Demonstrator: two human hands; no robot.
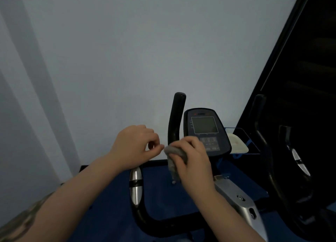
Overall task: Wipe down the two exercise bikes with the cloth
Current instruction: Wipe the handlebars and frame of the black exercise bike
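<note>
**Two hands and a grey cloth in front of an exercise bike console**

Seen from a head-worn camera looking forward and down. Nearest the viewer, two bare forearms reach in from the bottom edge; a patterned sleeve point(21, 221) shows at the lower left corner.

Below and between the arms runs the black handlebar point(143, 218) of the exercise bike point(234, 192), curving up on the left to a shiny silver grip section point(135, 185). To the right lies the bike's silver-grey housing point(241, 205). The floor point(158, 187) beneath is dark blue.

The right hand point(192, 161) holds a small grey cloth point(175, 157), fingers curled over the top of it and a loose end hanging down beneath. The cloth is bunched in the air just in front of the lower part of the console; whether it touches the bike cannot be told. The left hand point(135, 145) is just beside it, fingers curled, with thumb and forefinger tips meeting right at the cloth's left edge; it appears to pinch that edge, though the contact is small and hard to confirm.

Behind the hands stands the console point(204, 127), a dark panel with a blank square screen and a block of buttons below. An upright black handle point(176, 118) rises to its left. A cream-coloured tray point(238, 145) juts out at its right.

Farther right, the second bike point(283, 150) stands in deep shadow. A plain pale wall point(127, 50) fills the background.
</note>
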